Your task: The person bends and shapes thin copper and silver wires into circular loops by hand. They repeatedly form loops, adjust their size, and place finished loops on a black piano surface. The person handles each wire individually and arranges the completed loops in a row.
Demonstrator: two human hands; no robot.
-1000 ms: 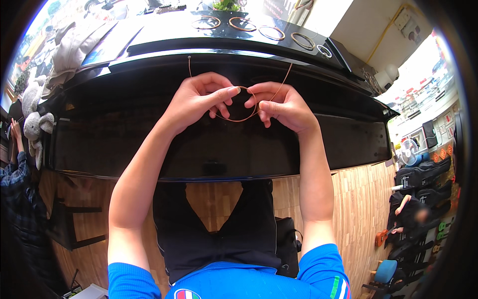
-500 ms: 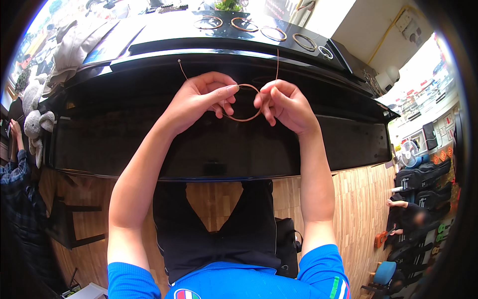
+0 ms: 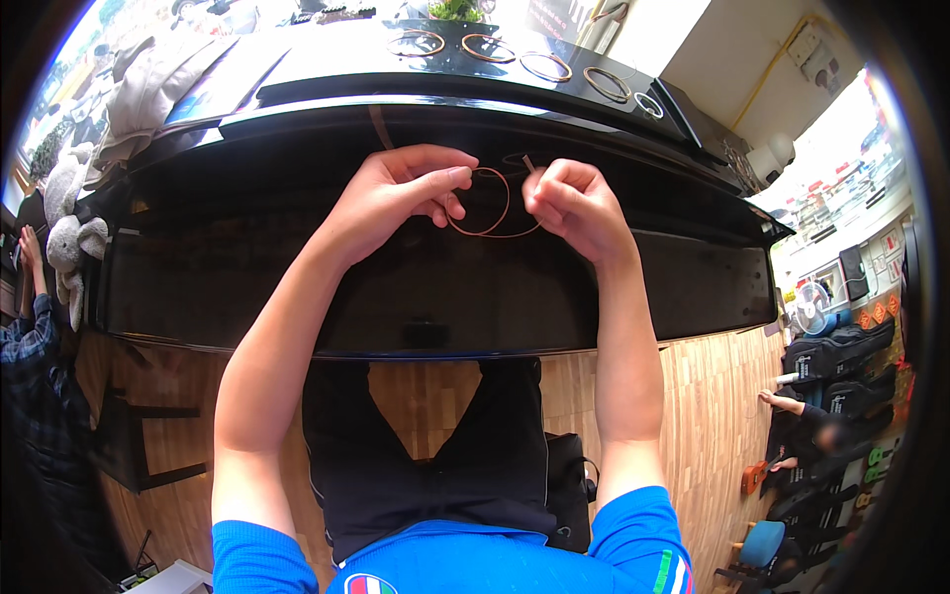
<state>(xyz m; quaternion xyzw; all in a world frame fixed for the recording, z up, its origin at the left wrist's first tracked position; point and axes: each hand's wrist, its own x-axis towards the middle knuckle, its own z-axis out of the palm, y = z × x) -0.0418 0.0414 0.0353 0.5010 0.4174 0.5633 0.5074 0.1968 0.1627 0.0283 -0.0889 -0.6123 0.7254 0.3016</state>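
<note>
Nearest: blue shirt and dark trousers, seated on wood floor [image 3: 693, 416] side of a glossy black piano-like counter [image 3: 416, 297]

Both forearms reach up over it. Left hand [image 3: 401, 193] and right hand [image 3: 574, 203] are close together, a small coil of thin coppery wire [image 3: 485, 203] held between them above the black surface. Left fingers [image 3: 445, 178] pinched narrow on the coil's left side; right fingers [image 3: 544, 188] pinched shut on its right side, with a short free end sticking up from them

Risks, my read:
- coil is springy, so if either pinch loosens it could unwind or whip open
- free end sits close to fingertips, so a poke is possible
- a drop puts the wire on glossy black, hard to spot, and it may scratch the finish

Further back on the top ledge: five finished wire rings [image 3: 520, 54] in a row. Far left, soft toys [image 3: 69, 238] and a person's sleeve [image 3: 25, 346]
</note>
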